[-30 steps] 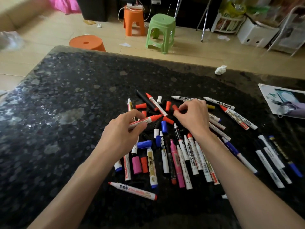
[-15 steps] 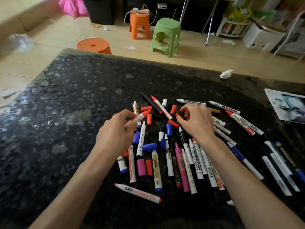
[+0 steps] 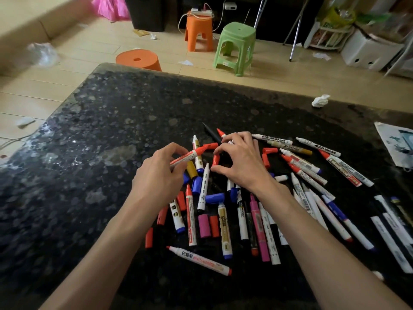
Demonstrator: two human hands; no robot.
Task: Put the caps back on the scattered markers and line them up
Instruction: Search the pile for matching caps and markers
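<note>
Several uncapped markers and loose caps lie in a heap [image 3: 225, 211] on the black speckled table [image 3: 100, 175]. My left hand [image 3: 159, 175] grips a white marker with a red tip [image 3: 188, 155], which points up and to the right. My right hand [image 3: 242, 163] arches over the pile just right of that tip. Its index finger and thumb pinch a red cap [image 3: 215, 159] by its ends. Two more red caps [image 3: 268, 154] lie right of that hand. A blue cap [image 3: 214, 198], a pink cap [image 3: 204, 225] and a yellow cap [image 3: 191, 170] lie nearer me.
More markers fan out to the right [image 3: 344, 168] and at the table's right edge [image 3: 393, 231]. A printed sheet [image 3: 400, 144] and a crumpled tissue [image 3: 320, 100] lie at the far right. Beyond the table stand orange [image 3: 138, 60] and green [image 3: 237, 45] stools.
My right hand has moved left from the red caps, bringing one red cap close to the tip of the held marker. My left hand still grips that marker.
</note>
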